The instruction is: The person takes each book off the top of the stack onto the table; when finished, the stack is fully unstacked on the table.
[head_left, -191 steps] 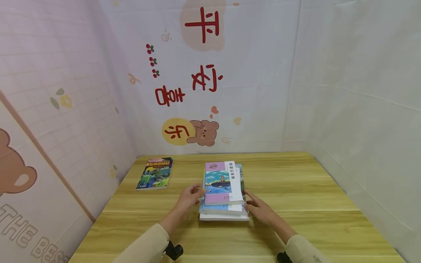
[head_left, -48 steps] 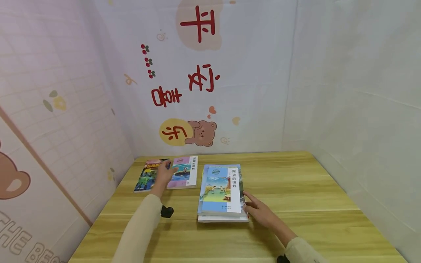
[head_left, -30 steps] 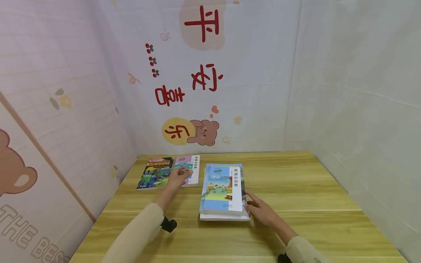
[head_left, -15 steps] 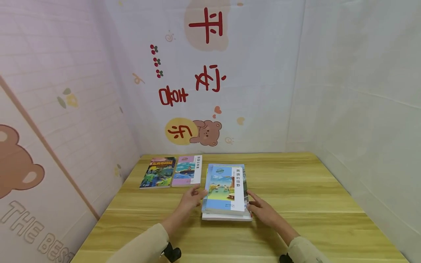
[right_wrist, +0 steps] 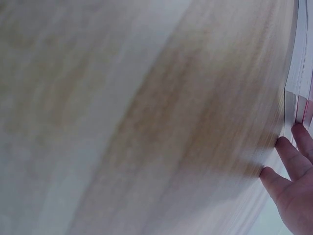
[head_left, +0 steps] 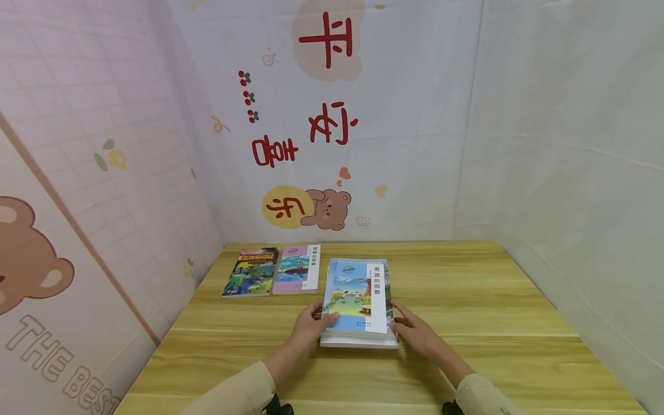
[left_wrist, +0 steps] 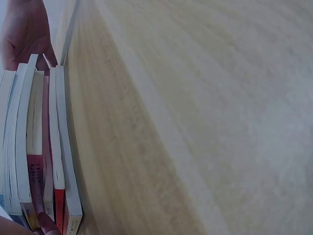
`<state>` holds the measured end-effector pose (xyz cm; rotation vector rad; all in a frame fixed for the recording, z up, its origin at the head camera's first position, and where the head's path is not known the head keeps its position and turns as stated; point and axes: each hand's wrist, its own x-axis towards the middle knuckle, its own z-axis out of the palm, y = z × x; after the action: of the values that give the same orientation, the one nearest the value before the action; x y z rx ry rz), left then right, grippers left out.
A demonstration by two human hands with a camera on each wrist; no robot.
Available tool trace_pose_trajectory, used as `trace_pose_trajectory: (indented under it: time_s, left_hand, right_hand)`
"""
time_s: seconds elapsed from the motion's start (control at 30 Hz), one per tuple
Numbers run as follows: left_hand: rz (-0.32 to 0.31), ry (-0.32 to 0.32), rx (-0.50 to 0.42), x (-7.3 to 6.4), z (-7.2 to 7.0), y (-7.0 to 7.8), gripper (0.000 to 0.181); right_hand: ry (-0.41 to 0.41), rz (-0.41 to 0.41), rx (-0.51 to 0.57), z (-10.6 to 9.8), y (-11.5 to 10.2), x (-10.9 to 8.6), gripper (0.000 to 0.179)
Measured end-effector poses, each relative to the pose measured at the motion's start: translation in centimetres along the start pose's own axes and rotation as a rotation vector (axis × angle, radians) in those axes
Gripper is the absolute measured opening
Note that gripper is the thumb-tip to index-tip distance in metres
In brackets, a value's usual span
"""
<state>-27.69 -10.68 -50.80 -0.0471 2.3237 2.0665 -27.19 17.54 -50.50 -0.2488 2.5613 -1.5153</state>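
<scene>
Book stack [head_left: 359,342]: 2 hands in contact.
My left hand [head_left: 309,328] pinches the blue book [head_left: 354,301] at left; my right hand [head_left: 415,329], fingers spread, touches the stack's right side.

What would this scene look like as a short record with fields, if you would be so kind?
Work area: wood-grain table
Pile of books: flat, several books thick, slightly uneven edges
Top of pile: blue-and-white book titled 男孩的田野
Left grip: thumb on the top cover, fingers at the pile's left side
Right grip: fingers against the pile's right side
Back left: green jungle-cover book and pink-and-white book, flat, side by side
Backdrop: white cloth with red characters and bear prints
</scene>
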Motion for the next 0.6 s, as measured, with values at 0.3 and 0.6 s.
trace_pose_trajectory:
  time_s: [0.3,0.6]
  left_hand:
    - [0.008,-0.014,0.005,0.2,-0.6,-0.3,0.068]
    - [-0.020,-0.107,-0.037,1.4,-2.7,-0.8,0.058]
  right_hand:
    - [-0.002,-0.008,0.008,-0.1,0.0,0.0,0.062]
    - [0.001,-0.028,0.012,0.0,-0.3,-0.1,0.061]
